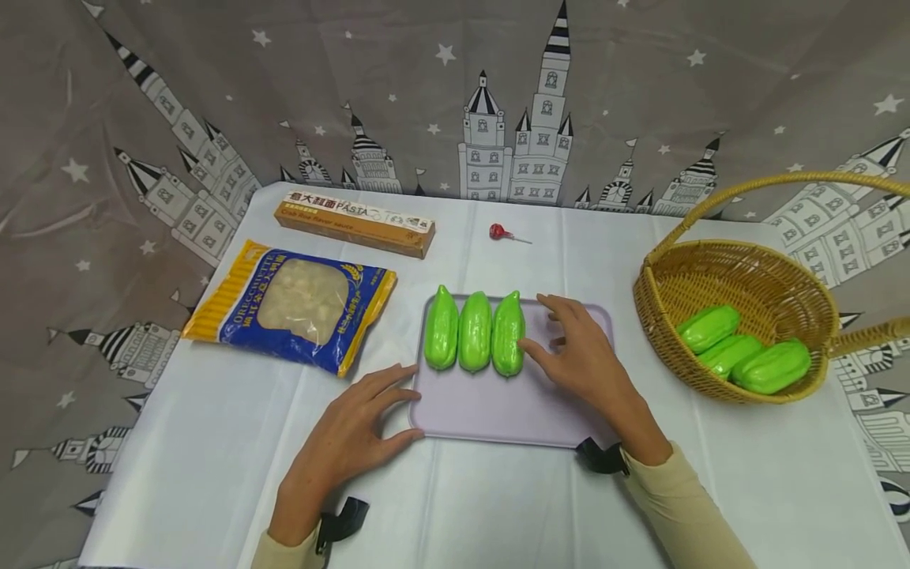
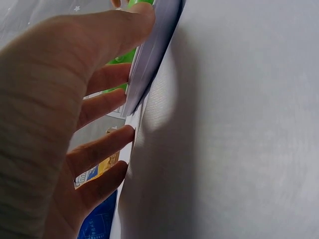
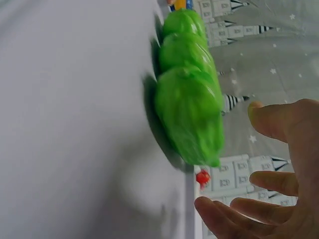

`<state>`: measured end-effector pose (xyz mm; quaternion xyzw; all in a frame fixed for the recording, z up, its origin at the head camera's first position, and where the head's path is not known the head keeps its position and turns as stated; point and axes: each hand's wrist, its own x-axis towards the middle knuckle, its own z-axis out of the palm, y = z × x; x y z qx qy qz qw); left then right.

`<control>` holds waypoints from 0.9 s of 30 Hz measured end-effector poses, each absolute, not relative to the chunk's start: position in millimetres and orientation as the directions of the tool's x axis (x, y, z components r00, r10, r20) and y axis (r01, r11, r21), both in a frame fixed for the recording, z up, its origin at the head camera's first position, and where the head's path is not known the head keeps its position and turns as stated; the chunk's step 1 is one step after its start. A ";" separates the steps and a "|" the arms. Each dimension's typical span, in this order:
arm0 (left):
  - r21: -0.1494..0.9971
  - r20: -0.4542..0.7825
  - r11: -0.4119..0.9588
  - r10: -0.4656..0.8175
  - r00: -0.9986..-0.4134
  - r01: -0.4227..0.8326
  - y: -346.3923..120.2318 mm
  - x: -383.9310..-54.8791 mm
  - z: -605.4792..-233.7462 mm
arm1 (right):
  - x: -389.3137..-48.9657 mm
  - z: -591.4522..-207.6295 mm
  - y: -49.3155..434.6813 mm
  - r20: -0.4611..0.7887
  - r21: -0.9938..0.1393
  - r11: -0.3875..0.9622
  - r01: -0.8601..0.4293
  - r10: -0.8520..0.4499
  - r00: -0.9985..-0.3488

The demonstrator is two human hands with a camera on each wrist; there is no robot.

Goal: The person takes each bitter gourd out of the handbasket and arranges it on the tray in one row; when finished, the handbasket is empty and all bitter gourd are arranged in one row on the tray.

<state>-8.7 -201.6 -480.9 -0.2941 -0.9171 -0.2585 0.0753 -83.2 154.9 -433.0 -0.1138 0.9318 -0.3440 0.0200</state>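
Observation:
Three glossy green oblong fruits (image 1: 475, 332), ridged and pointed at one end, lie side by side on a pale purple tray (image 1: 490, 411). My left hand (image 1: 355, 431) is at the tray's left side, thumb and fingers spread, fingertips right at the rim; the left wrist view shows its thumb (image 2: 134, 25) over the tray edge. Over the tray's right half, my right hand (image 1: 586, 356) has its fingers apart and nothing between them. Its thumb is close beside the rightmost fruit (image 3: 189, 114), and the right wrist view shows a gap between the two.
A wicker basket (image 1: 650, 316) with a tall handle and three more green fruits (image 1: 771, 367) stands at the right. Left of the tray lie a blue and yellow pasta bag (image 1: 302, 304) and a long pasta box (image 1: 355, 225). A red lollipop (image 1: 498, 231) lies behind the tray.

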 end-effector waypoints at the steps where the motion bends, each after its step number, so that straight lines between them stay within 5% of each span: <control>1: 0.430 0.290 0.693 0.500 -0.816 0.578 -201.7 -8.6 -481.1 | -82.5 -431.7 157.9 0.047 -0.646 0.738 -0.196 -0.219 -0.975; 27: 0.441 0.267 0.697 0.499 -0.824 0.565 -200.5 -9.1 -480.5 | -56.8 -393.2 259.8 0.358 -0.522 0.829 -0.203 -0.003 -0.934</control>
